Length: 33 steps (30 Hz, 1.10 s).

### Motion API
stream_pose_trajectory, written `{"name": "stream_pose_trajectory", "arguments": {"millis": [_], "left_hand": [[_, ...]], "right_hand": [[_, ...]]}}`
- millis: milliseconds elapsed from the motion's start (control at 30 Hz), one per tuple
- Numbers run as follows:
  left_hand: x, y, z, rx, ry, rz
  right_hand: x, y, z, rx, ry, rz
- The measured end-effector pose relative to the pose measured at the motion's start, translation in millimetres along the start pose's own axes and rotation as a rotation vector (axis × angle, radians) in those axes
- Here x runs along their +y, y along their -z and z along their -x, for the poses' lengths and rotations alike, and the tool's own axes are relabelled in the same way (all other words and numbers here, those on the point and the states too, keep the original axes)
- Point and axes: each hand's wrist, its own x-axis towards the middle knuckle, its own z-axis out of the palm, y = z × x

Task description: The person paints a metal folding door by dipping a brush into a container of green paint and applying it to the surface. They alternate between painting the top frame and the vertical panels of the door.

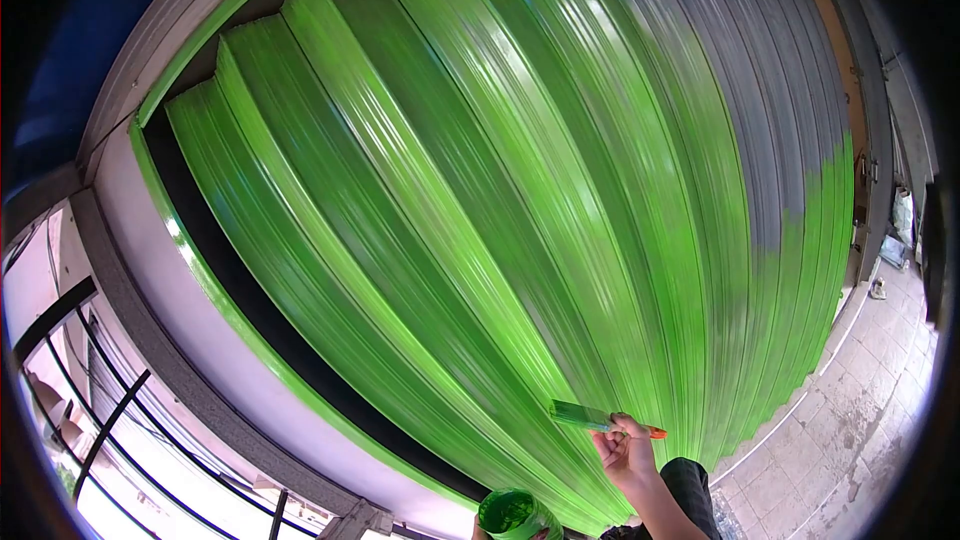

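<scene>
My right hand (628, 452) is closed around the orange-tipped handle of a paintbrush (580, 414). Green paint coats the brush head, which points left and overlaps the folding metal shutter (500, 240) in this view. At the bottom edge, my left hand (478, 530) grips a paint can (508, 513) with green paint inside and down its outside; most of that hand is out of frame. Wet-looking green covers most of the shutter's ribbed panels, while the upper right panels (755, 90) show grey.
A green-edged frame (165, 200) and a pale wall strip (140, 190) border the shutter on the left. Black railings (110, 430) stand at lower left. Tiled floor (850, 420) runs along the right, with small items (893, 250) farther back. My dark-clothed knee (687, 485) is close to the shutter.
</scene>
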Motion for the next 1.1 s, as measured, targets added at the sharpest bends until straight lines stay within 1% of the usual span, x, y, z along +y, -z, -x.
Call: {"name": "stream_pose_trajectory", "arguments": {"millis": [267,467,567,667,700,733,833,867,933,967,1033,1067,1100], "left_hand": [[7.1,-6.0,-1.0,-0.002,-0.022,-0.013],[6.9,-6.8,-0.6,0.002,-0.027,-0.038],[7.0,-5.7,-0.2,0.006,-0.039,-0.070],[5.7,-8.6,2.0,0.020,-0.048,-0.111],[11.6,-10.1,0.6,0.023,-0.065,-0.136],[38.7,-18.8,2.1,0.019,-0.043,-0.060],[54.3,-32.1,0.4,-0.010,-0.068,-0.066],[59.4,-33.3,1.6,-0.004,-0.066,-0.091],[48.7,-29.3,1.9,-0.017,-0.032,-0.077],[45.4,-27.7,3.4,-0.017,-0.043,-0.090],[42.8,-24.6,6.3,-0.022,-0.074,-0.134],[45.6,-24.8,8.1,-0.023,-0.050,-0.118],[42.0,-22.0,9.2,-0.026,-0.044,-0.113]], "right_hand": [[-2.0,-0.8,3.3,-0.016,-0.037,0.001],[-2.6,-4.1,6.5,0.013,-0.051,-0.018],[-2.4,2.5,4.4,-0.101,-0.029,-0.002],[-6.4,-10.9,20.4,-0.094,0.038,0.146],[-6.6,-11.9,24.4,-0.161,0.085,0.166],[-9.5,-13.6,28.0,-0.199,0.116,0.258],[-14.3,-20.0,40.9,-0.309,0.190,0.466],[-16.9,-16.5,42.8,-0.350,0.150,0.504],[-18.6,-8.7,48.0,-0.430,0.061,0.568],[-17.1,-7.5,51.0,-0.397,0.075,0.660],[-22.7,16.4,50.1,-0.409,0.044,0.708],[-28.4,24.1,49.7,-0.415,0.032,0.730],[-33.1,28.6,50.7,-0.404,0.078,0.820]]}}
